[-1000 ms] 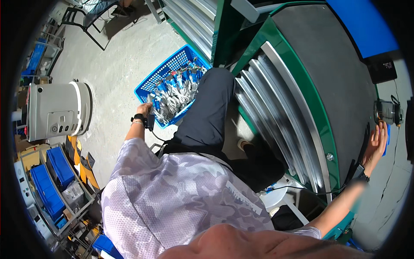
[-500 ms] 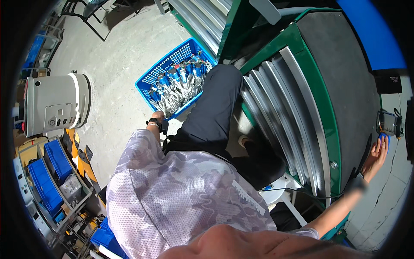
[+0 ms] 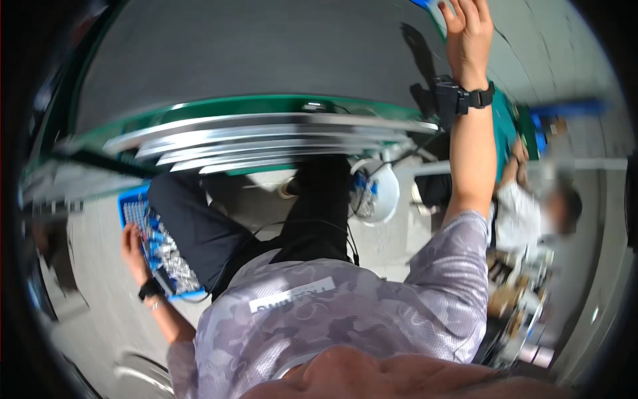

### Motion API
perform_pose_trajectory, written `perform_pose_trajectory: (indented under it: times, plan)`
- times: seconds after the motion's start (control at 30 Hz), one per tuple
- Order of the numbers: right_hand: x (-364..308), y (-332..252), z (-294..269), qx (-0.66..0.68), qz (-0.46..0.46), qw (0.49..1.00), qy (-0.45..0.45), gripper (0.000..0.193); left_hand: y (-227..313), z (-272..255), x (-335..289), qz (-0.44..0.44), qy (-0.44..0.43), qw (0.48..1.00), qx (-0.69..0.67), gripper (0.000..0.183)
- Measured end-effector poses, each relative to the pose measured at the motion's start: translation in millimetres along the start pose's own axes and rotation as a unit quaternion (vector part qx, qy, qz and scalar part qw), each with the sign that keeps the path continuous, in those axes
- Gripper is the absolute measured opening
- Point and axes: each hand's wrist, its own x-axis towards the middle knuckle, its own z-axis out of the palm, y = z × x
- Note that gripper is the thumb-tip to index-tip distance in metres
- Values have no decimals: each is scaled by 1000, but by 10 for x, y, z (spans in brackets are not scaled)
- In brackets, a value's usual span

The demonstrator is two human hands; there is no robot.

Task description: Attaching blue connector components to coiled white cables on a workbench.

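From the head camera, looking down over a patterned grey shirt, the person sits against a big green machine (image 3: 279, 106) with a dark flat top and a row of shiny metal rails (image 3: 266, 149) along its near edge.

The left hand (image 3: 133, 247) reaches down beside the dark trouser leg to a blue plastic crate (image 3: 129, 207) on the floor, filled with small silvery metal parts (image 3: 171, 263). The hand rests at the crate's outer edge; its fingers curl loosely toward the parts, but whether they close on any I cannot tell, since the picture is blurred there.

The right hand (image 3: 468, 33) is raised high at the far corner of the machine, fingers spread apart and gripping nothing visible, fingertips near a blue edge at the picture's rim. A black band sits on that wrist.

The parts look hard, stiff and smooth, light singly but heavy in bulk, and likely to slip from a loose grasp; I judge a pinch across a part's middle best, and the loaded crate best lifted by its rim with both hands.

A white bucket (image 3: 385, 193) stands by the knee. Another person (image 3: 525, 206) works to the right.
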Motion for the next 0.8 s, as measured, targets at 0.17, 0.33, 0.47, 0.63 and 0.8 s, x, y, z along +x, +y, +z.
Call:
perform_pose_trajectory:
  times: [0.17, 0.33, 0.47, 0.63, 0.8]
  plan:
    - [-799, -657, -1020, -41, -183, 974, 124, 25, 1784, 679, -75, 186, -29, 978, 85, 27]
    - [-2188, -278, -2279, -193, -116, 910, 349, 18, 2727, 1639, -382, 375, -79, 918, 99, 23]
    - [-3842, 987, -3210, -195, 250, 874, 368, 18, 3193, 2261, -423, 522, -44, 846, 104, 26]
    - [-6045, 2519, -3499, -84, 608, 704, 356, 16, 3556, 2815, -339, 530, -41, 842, 94, 28]
    - [-6817, 3609, -3268, -563, 564, 572, -193, 19, 3622, 3059, -392, 506, 12, 843, 181, 29]
